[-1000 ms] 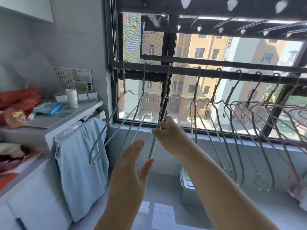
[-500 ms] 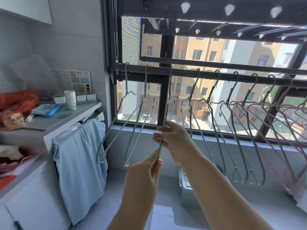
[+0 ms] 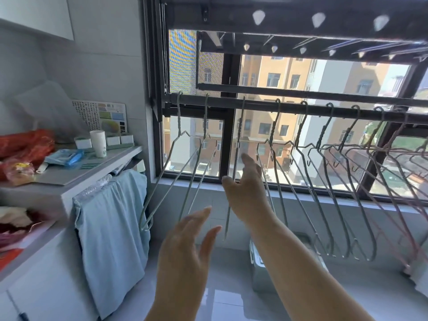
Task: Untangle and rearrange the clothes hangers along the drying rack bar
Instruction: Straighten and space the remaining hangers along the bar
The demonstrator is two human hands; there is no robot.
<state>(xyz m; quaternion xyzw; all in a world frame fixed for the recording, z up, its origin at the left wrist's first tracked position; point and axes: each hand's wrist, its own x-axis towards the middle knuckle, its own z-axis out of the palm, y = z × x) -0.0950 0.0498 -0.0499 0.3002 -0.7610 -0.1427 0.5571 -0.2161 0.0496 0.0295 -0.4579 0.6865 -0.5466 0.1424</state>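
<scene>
A dark drying rack bar (image 3: pixel 254 105) runs across the window. Several pale wire hangers hang from it by their hooks. Two hang at the left (image 3: pixel 171 170), one (image 3: pixel 235 163) hangs edge-on in the middle, and several more (image 3: pixel 324 181) crowd to the right, overlapping, with pinkish ones at the far right. My right hand (image 3: pixel 245 191) is raised just right of the middle hanger, fingers straight and spread, holding nothing. My left hand (image 3: pixel 187 246) is lower, fingers straight, just left of that hanger's bottom end and apart from it.
A grey shelf (image 3: pixel 76 174) at the left carries a white cup (image 3: pixel 98 143), red bags and packets. A light blue cloth (image 3: pixel 115 228) hangs over its front. A grey box (image 3: pixel 261 269) stands on the tiled floor below the window.
Both hands held the middle hanger half a second ago; now they have let go and opened. The hanger hangs free on the bar.
</scene>
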